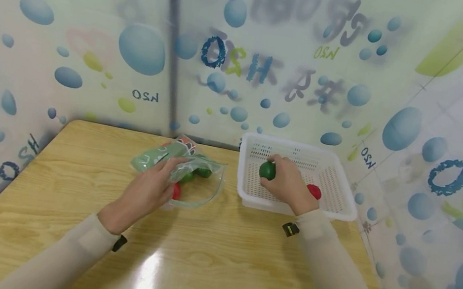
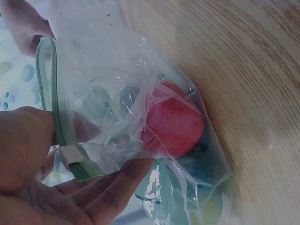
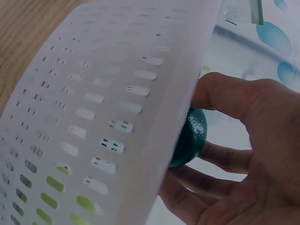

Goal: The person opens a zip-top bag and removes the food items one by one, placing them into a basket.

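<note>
My left hand [image 1: 147,193] holds the open mouth of a clear zip bag [image 2: 112,61] with a green seal strip. Through its film show a red round fruit [image 2: 171,119] and green ones [image 1: 203,172]. Over the white slotted basket [image 1: 245,200], my right hand [image 1: 289,180] grips a dark green round fruit [image 1: 267,170] between thumb and fingers. The basket wall hides part of that fruit in the right wrist view. A red fruit [image 1: 314,191] lies in the basket near my right wrist, partly covered by it.
The basket stands at the back right of the wooden table [image 1: 205,260], near the patterned curtain walls [image 1: 269,70]. Behind the left hand, the bag's green and orange printed part [image 1: 162,154] lies on the table. Yellow-green shapes [image 3: 49,199] show through the basket slots.
</note>
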Demonstrator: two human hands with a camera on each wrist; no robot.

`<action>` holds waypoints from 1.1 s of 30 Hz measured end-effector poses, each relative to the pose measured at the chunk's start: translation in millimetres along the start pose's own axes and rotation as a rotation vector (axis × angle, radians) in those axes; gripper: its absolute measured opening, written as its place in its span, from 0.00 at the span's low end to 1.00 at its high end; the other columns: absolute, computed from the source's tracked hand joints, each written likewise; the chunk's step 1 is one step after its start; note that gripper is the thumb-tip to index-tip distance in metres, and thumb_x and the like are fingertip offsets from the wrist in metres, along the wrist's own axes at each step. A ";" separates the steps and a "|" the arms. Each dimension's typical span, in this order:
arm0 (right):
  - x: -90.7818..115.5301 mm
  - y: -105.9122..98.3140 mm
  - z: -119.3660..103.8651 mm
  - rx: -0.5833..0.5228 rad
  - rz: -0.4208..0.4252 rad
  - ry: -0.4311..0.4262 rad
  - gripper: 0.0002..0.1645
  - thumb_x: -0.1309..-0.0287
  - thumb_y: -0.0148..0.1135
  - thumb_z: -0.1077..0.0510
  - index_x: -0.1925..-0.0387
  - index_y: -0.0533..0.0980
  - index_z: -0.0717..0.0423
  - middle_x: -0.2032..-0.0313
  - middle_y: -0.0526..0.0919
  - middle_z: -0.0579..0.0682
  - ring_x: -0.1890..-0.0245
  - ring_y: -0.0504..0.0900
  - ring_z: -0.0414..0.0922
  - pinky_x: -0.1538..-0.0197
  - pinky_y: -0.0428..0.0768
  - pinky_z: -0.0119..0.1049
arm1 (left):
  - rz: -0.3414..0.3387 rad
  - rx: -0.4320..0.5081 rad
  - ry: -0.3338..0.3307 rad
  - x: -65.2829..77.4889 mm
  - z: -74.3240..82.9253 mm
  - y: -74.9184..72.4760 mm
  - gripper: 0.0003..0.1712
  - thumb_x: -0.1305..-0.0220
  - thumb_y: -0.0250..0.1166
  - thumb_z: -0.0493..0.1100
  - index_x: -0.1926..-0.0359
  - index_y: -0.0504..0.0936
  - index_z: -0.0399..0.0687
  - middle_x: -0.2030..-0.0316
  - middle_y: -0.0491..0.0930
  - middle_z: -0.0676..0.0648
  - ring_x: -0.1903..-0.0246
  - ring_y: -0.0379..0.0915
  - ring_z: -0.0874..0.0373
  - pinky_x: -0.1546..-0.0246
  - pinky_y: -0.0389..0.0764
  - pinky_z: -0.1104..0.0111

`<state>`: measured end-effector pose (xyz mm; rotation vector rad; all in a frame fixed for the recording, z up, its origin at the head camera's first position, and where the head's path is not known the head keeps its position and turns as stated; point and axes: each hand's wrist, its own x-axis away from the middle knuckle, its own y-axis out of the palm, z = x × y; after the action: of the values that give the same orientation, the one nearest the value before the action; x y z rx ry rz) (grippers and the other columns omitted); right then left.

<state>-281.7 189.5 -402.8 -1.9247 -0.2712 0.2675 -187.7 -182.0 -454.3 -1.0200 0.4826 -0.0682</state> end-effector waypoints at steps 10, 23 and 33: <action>-7.1 -0.1 10.1 -0.005 -0.055 0.012 0.37 0.28 0.79 0.56 0.25 0.77 0.67 0.36 0.90 0.68 0.44 0.91 0.59 0.35 0.94 0.58 | -0.009 -0.015 0.006 0.2 1.4 -0.5 0.41 0.27 0.70 0.26 0.18 0.71 0.44 0.50 0.86 0.35 0.77 0.66 0.59 0.76 0.70 0.69; -9.6 -5.0 7.4 0.056 -0.153 0.011 0.34 0.29 0.77 0.59 0.28 0.79 0.69 0.39 0.90 0.66 0.49 0.86 0.55 0.38 0.92 0.53 | 0.004 -0.029 0.012 1.1 1.3 -1.8 0.40 0.28 0.70 0.26 0.18 0.72 0.43 0.51 0.85 0.34 0.77 0.65 0.58 0.77 0.69 0.68; -10.5 -3.8 10.7 0.075 -0.221 0.005 0.22 0.35 0.77 0.65 0.42 0.84 0.68 0.55 0.89 0.59 0.60 0.84 0.50 0.58 0.82 0.37 | 0.005 -0.022 0.012 1.6 2.1 -1.3 0.41 0.28 0.70 0.25 0.18 0.72 0.44 0.54 0.85 0.36 0.77 0.65 0.59 0.78 0.69 0.69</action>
<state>-295.3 196.9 -402.5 -1.8036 -0.4601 0.1240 -185.2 -181.4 -452.8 -1.0400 0.4977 -0.0650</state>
